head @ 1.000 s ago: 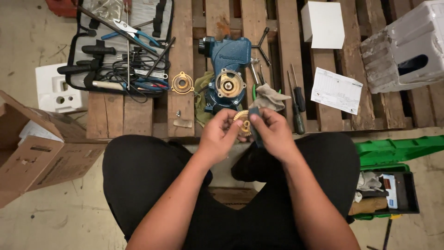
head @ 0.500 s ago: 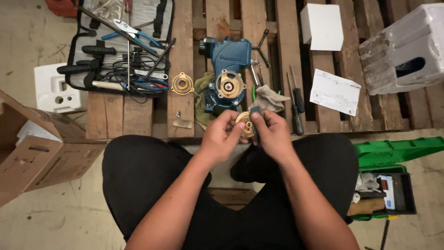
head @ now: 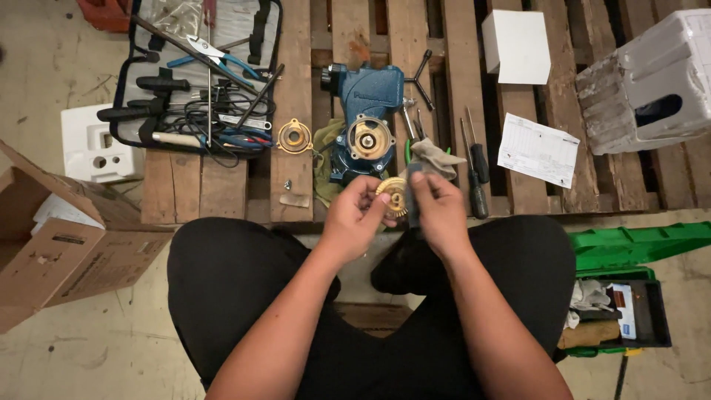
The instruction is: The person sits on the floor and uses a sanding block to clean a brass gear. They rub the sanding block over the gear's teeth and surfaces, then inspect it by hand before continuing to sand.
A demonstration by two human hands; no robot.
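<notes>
A wooden pallet [head: 222, 185] is spread before the seated person, and on it are laid an open tool case [head: 200, 74] at the left, a blue pump housing [head: 366, 111] in the middle, and a white box [head: 516, 46] and a printed sheet [head: 537, 150] at the right. A brass ring [head: 295, 136] is seen just left of the housing, and two screwdrivers [head: 476, 164] just right of it. In front of the housing, above the lap, a toothed brass disc [head: 392, 195] is pinched by the left hand [head: 355, 222], while a small grey pad [head: 412, 194] is pressed against it by the closed fingers of the right hand [head: 441, 215].
</notes>
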